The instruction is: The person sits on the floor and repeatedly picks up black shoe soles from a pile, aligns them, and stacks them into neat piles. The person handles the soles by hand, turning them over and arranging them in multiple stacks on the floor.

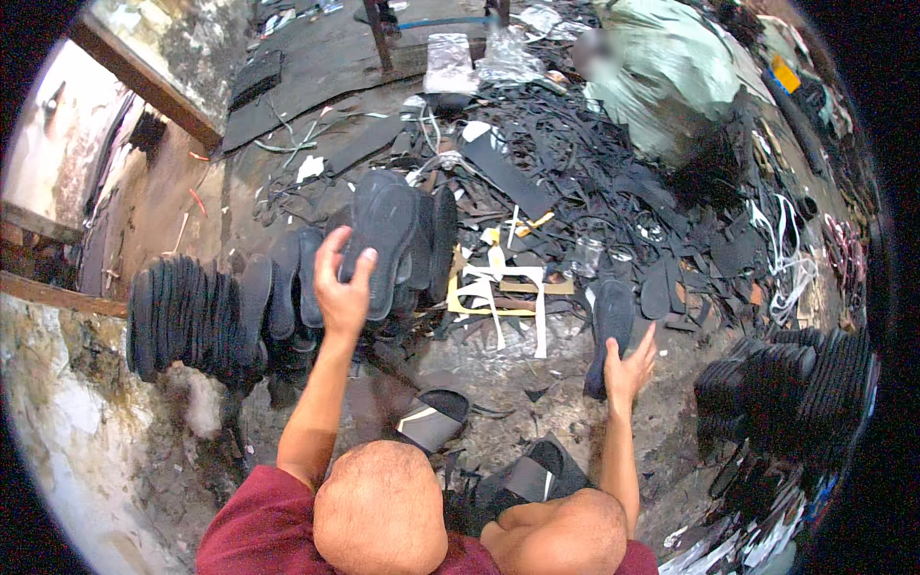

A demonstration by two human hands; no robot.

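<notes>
My left hand [343, 295] is open, fingers apart, its thumb against the face of a large black shoe sole [385, 225]. That sole stands tilted up at the front of a cluster of dark soles [287, 278]. Over on the right, my right hand [628, 372] is open too, with its fingers stretched up and away. Its thumb overlaps the edge of a single long black sole [611, 311]; I see no closed grip around it. Another small dark sole piece [657, 289] lies just beyond that hand.
Stacked soles stand in a row at left [182, 316] and at right [795, 393]. Black offcuts [575, 182] heap up ahead, beside a pale green sack [666, 77]. White and yellow frame-like scraps [498, 305] lie mid-floor. Two striped slide sandals [433, 422] are near my knees.
</notes>
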